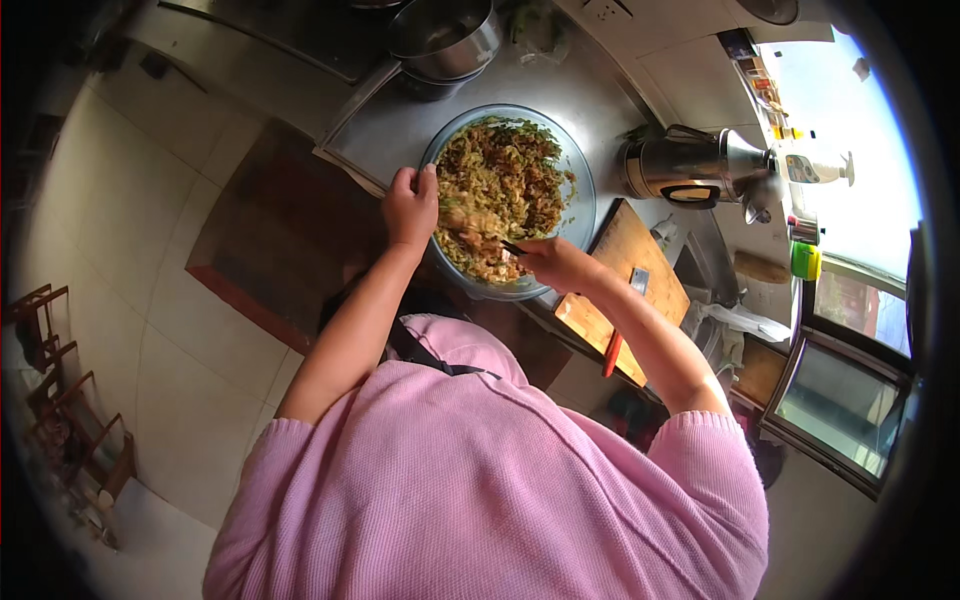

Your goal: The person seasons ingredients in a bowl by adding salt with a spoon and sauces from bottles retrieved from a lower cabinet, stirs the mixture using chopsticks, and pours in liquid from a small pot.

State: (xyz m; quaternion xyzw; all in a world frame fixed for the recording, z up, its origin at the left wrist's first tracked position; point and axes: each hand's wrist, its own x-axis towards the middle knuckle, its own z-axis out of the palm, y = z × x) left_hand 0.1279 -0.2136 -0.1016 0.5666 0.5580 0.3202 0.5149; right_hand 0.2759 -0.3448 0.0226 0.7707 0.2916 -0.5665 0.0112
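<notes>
A large clear glass bowl (581,176) stands at the front edge of the metal counter, well filled with a chopped mixture (502,180) of pale and brown bits with green leaves. My left hand (411,208) grips the bowl's left rim, thumb on top. Dark chopsticks (513,247) are held in my right hand (556,264), over the near right part of the bowl. Their tips go into the mixture and are hidden there. Beside the chopsticks the mixture looks blurred.
Right of the bowl lies a wooden cutting board (634,247) with a red-handled cleaver (613,352) on it. A steel thermos jug (679,166) stands behind the board. A long-handled saucepan (446,45) sits at the back left. A sink (701,259) is at the right.
</notes>
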